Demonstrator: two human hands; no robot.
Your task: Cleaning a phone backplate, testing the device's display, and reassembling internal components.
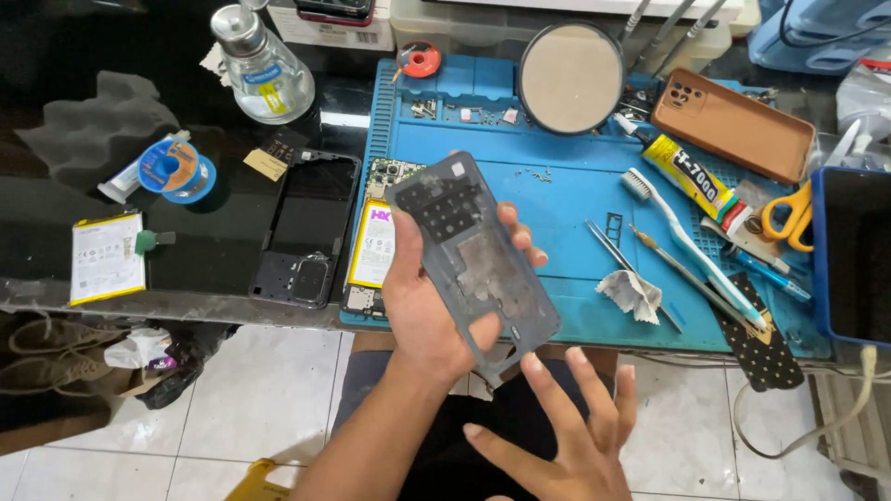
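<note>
The grey phone frame sat tilted in the left hand, pinched at its edges above the surface's near edge; the right hand hovered open below, empty; a loose grip could drop it onto the floor.

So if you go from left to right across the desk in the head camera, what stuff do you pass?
White flat battery → black phone frame → grey phone back panel held in the left hand → white toothbrush → orange-handled scissors.
</note>
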